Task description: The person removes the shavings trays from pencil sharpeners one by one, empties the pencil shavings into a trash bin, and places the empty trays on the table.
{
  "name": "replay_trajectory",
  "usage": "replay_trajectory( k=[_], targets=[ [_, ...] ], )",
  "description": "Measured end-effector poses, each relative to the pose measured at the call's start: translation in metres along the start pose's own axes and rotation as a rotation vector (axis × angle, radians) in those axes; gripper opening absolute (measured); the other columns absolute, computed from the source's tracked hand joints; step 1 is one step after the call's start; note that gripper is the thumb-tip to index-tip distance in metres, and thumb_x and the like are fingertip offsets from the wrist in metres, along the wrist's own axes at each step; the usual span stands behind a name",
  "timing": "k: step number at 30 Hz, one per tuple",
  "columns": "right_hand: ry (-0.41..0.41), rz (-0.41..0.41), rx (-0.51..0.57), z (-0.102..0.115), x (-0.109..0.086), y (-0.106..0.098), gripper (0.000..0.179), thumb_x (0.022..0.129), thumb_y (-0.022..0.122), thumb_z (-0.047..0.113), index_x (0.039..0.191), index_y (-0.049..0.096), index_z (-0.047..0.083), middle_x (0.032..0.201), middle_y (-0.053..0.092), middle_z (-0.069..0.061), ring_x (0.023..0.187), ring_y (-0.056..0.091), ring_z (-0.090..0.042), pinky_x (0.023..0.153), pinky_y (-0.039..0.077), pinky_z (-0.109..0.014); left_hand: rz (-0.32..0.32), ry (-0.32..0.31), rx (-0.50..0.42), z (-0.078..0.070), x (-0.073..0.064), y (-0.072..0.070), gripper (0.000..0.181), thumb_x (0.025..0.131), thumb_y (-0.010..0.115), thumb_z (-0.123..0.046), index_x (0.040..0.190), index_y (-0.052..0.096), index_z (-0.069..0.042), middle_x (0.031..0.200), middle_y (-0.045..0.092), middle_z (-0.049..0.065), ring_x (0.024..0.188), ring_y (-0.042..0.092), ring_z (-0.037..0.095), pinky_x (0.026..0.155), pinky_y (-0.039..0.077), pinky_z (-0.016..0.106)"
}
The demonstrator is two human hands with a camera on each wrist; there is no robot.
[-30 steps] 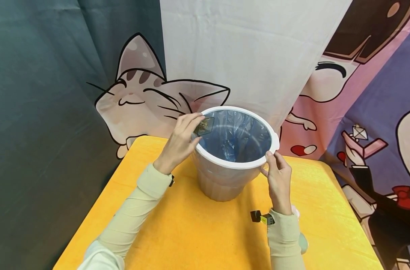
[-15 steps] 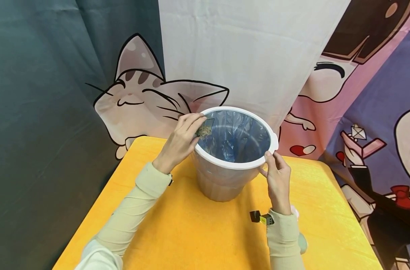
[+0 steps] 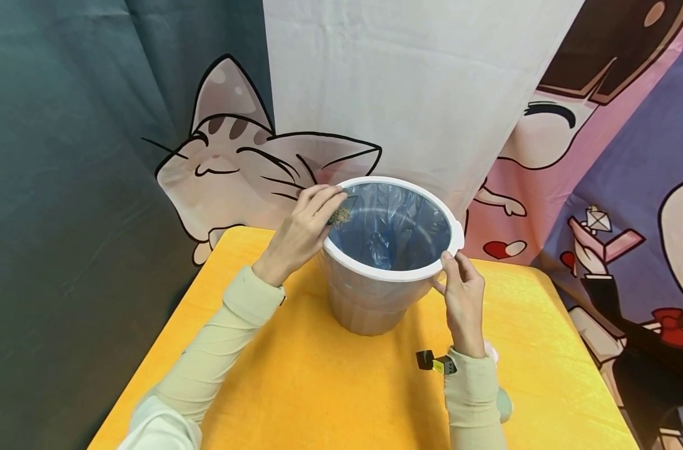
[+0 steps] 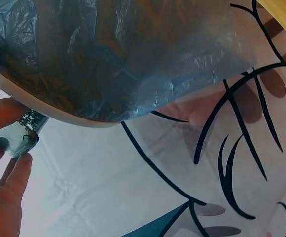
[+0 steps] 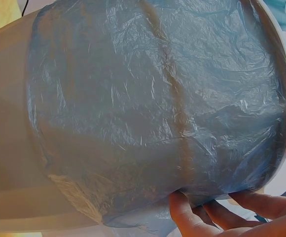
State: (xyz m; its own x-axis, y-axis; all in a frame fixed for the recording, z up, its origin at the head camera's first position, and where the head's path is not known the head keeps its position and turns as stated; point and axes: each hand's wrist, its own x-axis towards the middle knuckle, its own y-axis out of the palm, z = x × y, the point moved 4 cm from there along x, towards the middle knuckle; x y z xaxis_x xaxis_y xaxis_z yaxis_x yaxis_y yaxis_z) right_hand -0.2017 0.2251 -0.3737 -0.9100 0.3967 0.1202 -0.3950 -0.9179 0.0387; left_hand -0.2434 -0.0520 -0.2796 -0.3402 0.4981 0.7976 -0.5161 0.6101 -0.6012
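A translucent trash bin (image 3: 366, 306) with a white rim stands upright on the yellow-covered table, lined with a blue plastic bag (image 3: 398, 228). At the rim's left side my left hand (image 3: 296, 237) holds a small clear container (image 3: 350, 201), tilted over the opening. Brownish-green dry bits (image 3: 339, 217) lie at its lower part; my fingers hide the rest. In the left wrist view, fingers and thumb surround the clear container (image 4: 17, 138) just outside the rim. My right hand (image 3: 464, 300) pinches the near right rim; its fingers (image 5: 182, 212) press the bagged wall from outside.
A pale green object (image 3: 505, 405) and a pale pink one (image 3: 491, 351) sit beside my right forearm, mostly hidden by it. The yellow tablecloth (image 3: 319, 394) reaches back to hanging cloths printed with a cartoon cat (image 3: 229, 162) and figures.
My left hand has turned the container further over the bin, and the dry bits have slid to its lower part. My right hand stays on the rim.
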Motion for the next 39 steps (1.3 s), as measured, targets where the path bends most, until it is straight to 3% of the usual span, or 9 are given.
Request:
replay_trajectory(
  k=[10,21,31,39],
  targets=[
    [0.006,0.000,0.012,0.000,-0.001,0.000,0.052,0.086,0.061,0.040,0.127,0.055,0.009,0.125,0.052,-0.011,0.113,0.047,-0.021,0.082,0.049,-0.049,0.023,0.071,0.125,-0.005,0.002,0.000,0.029,0.093,0.051,-0.001,0.120,0.057,-0.002,0.125,0.053,0.012,0.120,0.044,0.030,0.096,0.046,0.033],
    [0.005,0.003,0.016,0.000,0.000,0.000,0.052,0.086,0.062,0.041,0.127,0.055,0.009,0.125,0.051,-0.012,0.113,0.047,-0.021,0.081,0.049,-0.049,0.011,0.132,0.158,-0.012,0.004,-0.003,0.034,0.090,0.050,0.007,0.122,0.057,-0.003,0.128,0.053,0.010,0.122,0.043,0.029,0.090,0.051,0.034],
    [0.007,0.004,0.024,0.000,0.000,0.000,0.053,0.086,0.062,0.040,0.127,0.054,0.009,0.125,0.051,-0.011,0.113,0.047,-0.023,0.081,0.049,-0.049,0.016,0.232,0.214,-0.018,0.004,-0.003,0.033,0.091,0.047,0.007,0.121,0.058,-0.004,0.128,0.053,0.012,0.123,0.043,0.029,0.104,0.038,0.032],
    [0.016,0.004,0.027,0.000,0.000,0.000,0.053,0.086,0.062,0.041,0.128,0.054,0.010,0.126,0.051,-0.011,0.113,0.047,-0.022,0.081,0.050,-0.048,0.008,0.276,0.222,-0.019,0.002,-0.002,0.034,0.090,0.047,0.009,0.120,0.059,-0.002,0.127,0.054,0.013,0.120,0.046,0.030,0.106,0.035,0.033]
  ],
)
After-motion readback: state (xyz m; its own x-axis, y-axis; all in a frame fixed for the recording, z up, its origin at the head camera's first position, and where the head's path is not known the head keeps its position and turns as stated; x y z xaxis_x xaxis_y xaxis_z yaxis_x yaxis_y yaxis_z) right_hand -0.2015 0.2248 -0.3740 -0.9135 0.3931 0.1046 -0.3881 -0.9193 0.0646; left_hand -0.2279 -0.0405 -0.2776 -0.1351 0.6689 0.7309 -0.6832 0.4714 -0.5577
